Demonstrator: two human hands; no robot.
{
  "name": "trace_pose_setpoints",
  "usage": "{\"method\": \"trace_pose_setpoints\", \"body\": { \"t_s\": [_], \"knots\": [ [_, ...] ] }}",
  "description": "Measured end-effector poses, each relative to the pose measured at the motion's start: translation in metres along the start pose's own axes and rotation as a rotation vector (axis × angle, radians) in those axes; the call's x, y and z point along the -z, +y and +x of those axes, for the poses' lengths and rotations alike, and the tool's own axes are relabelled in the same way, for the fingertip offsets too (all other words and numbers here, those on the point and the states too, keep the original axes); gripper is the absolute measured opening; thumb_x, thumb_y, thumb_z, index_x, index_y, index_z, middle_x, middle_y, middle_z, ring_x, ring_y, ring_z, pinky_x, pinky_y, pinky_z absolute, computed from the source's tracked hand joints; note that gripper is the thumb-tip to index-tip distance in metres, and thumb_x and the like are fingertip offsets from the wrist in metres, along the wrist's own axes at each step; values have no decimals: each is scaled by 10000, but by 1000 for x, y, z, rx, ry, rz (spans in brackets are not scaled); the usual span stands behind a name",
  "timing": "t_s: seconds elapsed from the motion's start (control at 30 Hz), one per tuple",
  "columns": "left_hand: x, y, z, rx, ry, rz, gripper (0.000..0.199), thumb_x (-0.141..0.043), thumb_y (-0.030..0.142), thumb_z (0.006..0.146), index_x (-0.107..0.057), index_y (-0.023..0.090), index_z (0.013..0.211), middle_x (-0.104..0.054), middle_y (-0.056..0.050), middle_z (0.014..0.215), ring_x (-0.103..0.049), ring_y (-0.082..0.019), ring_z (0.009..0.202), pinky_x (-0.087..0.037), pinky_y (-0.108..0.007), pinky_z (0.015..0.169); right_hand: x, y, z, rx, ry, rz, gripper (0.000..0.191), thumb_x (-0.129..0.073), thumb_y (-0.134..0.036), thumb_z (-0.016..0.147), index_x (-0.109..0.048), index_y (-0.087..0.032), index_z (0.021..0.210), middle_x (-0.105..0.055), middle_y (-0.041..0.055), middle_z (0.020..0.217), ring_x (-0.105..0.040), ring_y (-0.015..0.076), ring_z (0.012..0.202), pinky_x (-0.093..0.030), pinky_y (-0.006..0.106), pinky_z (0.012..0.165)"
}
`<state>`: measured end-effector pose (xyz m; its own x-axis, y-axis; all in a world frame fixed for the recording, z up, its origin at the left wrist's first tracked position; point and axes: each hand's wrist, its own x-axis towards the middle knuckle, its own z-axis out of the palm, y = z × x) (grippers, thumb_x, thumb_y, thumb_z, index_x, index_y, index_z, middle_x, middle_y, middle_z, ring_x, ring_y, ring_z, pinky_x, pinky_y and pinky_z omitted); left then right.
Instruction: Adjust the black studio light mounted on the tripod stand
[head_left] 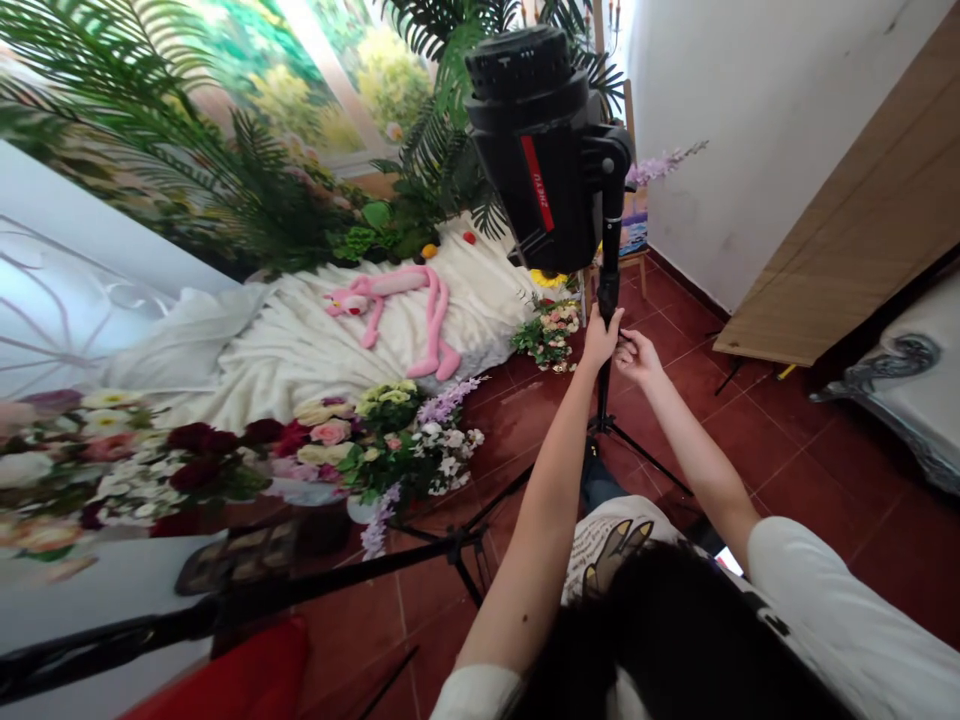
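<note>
A black studio light (pixel 529 160) with a red label sits on top of a black stand (pixel 602 385) in front of me. My left hand (pixel 601 335) is wrapped round the stand's pole just below the light. Close on its right, my right hand (pixel 636 357) has its fingers curled in a pinch at a small dark part beside the pole; its exact shape is too small to tell. The stand's legs spread out on the red tiles near my feet.
A pink plush toy (pixel 390 295) lies on white draped cloth (pixel 480 290). Flowers (pixel 330 440) line the cloth's front. Another black stand (pixel 337 575) crosses the lower left. Palm leaves (pixel 255 180) rise behind. A wooden board (pixel 840 200) and an ornate silver-trimmed piece (pixel 907 360) stand right.
</note>
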<state>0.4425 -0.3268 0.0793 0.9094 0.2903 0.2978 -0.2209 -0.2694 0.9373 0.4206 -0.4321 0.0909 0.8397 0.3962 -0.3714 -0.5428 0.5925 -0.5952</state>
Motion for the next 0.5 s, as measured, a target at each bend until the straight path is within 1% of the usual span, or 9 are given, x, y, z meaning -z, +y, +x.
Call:
{"method": "trace_pose_setpoints", "body": {
  "t_s": [0.1, 0.17, 0.23, 0.33, 0.4, 0.5],
  "knots": [
    [0, -4, 1, -13, -19, 22, 444, -557, 597, 912, -571, 176, 1054, -657, -116, 1043, -647, -230, 1071, -482, -414, 1057, 5, 5, 2, 128, 46, -125, 479, -698, -90, 685, -244, -234, 630, -218, -127, 462, -178, 51, 410, -159, 201, 378],
    [0, -5, 1, -14, -23, 28, 428, -554, 586, 918, -569, 176, 1040, -650, -117, 1042, -642, -229, 1076, -478, -403, 1056, 9, 6, 3, 251, 94, -262, 466, -694, -79, 640, -254, -234, 638, -262, -119, 496, -216, 57, 443, -165, 205, 408],
    [0, -5, 0, -14, -30, 32, 415, -548, 580, 924, -567, 180, 1032, -647, -116, 1044, -639, -226, 1077, -478, -391, 1049, 14, 7, 4, 405, 160, -426, 429, -689, -68, 619, -294, -234, 646, -314, -105, 543, -273, 69, 498, -225, 202, 457],
    [0, -5, 0, -13, -35, 34, 404, -543, 578, 927, -565, 188, 1034, -645, -119, 1063, -637, -221, 1074, -481, -380, 1039, 19, 6, 2, 630, 251, -623, 300, -664, -68, 646, -435, -244, 728, -354, -90, 608, -340, 101, 584, -329, 213, 567],
    [0, -5, 1, -13, -36, 33, 404, -547, 574, 926, -562, 185, 1033, -645, -125, 1065, -640, -223, 1068, -482, -382, 1036, 20, 7, -2, 700, 251, -698, 255, -663, -104, 684, -518, -254, 830, -363, -84, 630, -363, 118, 612, -358, 233, 616],
    [0, -6, 1, -16, -45, 29, 412, -541, 581, 927, -560, 183, 1033, -650, -123, 1042, -640, -228, 1072, -479, -395, 1044, 20, 12, -12, 735, 181, -762, 228, -676, -170, 720, -588, -256, 912, -389, -74, 648, -386, 132, 622, -371, 260, 645]
  ]
}}
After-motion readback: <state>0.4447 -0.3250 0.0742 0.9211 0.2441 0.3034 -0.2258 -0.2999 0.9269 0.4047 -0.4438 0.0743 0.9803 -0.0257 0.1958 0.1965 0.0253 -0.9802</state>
